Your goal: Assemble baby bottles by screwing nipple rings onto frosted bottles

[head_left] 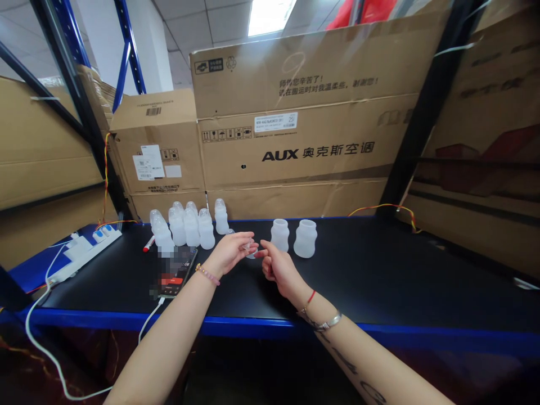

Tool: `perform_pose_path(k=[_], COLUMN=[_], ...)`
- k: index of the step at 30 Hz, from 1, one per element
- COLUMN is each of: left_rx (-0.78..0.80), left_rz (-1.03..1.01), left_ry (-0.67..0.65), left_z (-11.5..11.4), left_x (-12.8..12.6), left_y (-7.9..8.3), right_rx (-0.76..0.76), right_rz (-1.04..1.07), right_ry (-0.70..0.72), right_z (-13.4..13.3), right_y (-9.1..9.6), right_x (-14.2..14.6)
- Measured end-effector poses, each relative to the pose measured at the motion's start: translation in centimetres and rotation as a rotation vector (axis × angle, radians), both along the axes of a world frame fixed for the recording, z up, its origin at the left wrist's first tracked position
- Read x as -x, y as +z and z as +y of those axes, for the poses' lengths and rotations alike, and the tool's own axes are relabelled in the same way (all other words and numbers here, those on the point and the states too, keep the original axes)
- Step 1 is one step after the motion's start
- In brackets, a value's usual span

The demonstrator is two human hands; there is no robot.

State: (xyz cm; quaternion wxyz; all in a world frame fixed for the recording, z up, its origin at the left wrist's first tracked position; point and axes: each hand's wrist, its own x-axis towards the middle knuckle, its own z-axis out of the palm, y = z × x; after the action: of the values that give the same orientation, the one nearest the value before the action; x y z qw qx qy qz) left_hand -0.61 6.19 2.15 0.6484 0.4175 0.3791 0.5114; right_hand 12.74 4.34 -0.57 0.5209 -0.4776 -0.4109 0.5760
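My left hand (231, 251) and my right hand (279, 269) meet over the black table top (379, 270). Between their fingertips sits a small clear plastic piece (250, 247). The left fingers curl around it, and the right thumb and forefinger pinch toward it. Two open translucent bottles (295, 236) stand just behind the right hand. Several capped translucent bottles (185, 226) are grouped behind the left hand.
A phone (177, 272) with a white cable lies left of my left wrist. A white power strip (84, 250) and a red pen (148, 243) lie at the far left. Cardboard boxes (304, 140) wall the back; blue shelf posts stand left.
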Motion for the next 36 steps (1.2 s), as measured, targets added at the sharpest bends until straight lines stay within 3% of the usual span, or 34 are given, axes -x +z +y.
perform_pose_path(k=[4, 10, 16, 25, 32, 36], left_rx=[-0.068, -0.313, -0.148, -0.047, -0.34, -0.434], left_rz=[0.073, 0.354, 0.29, 0.169, 0.675, 0.858], left_ry=[-0.007, 0.118, 0.112, 0.011, 0.159, 0.109], left_z=[0.0, 0.3, 0.0, 0.2, 0.2, 0.4], left_x=[-0.1, -0.3, -0.4, -0.7, -0.5, -0.2], left_y=[-1.1, -1.8, -0.9, -1.7, -2.1, -2.5], right_rx=[-0.075, 0.098, 0.149, 0.083, 0.019, -0.003], right_rz=[-0.064, 0.063, 0.131, 0.079, -0.034, -0.071], right_ry=[0.031, 0.032, 0.033, -0.031, -0.14, -0.129], right_z=[-0.3, 0.5, 1.1, 1.0, 1.0, 0.8], right_y=[0.1, 0.1, 0.1, -0.2, -0.6, -0.5], right_x=[0.3, -0.4, -0.7, -0.2, 0.0, 0.1])
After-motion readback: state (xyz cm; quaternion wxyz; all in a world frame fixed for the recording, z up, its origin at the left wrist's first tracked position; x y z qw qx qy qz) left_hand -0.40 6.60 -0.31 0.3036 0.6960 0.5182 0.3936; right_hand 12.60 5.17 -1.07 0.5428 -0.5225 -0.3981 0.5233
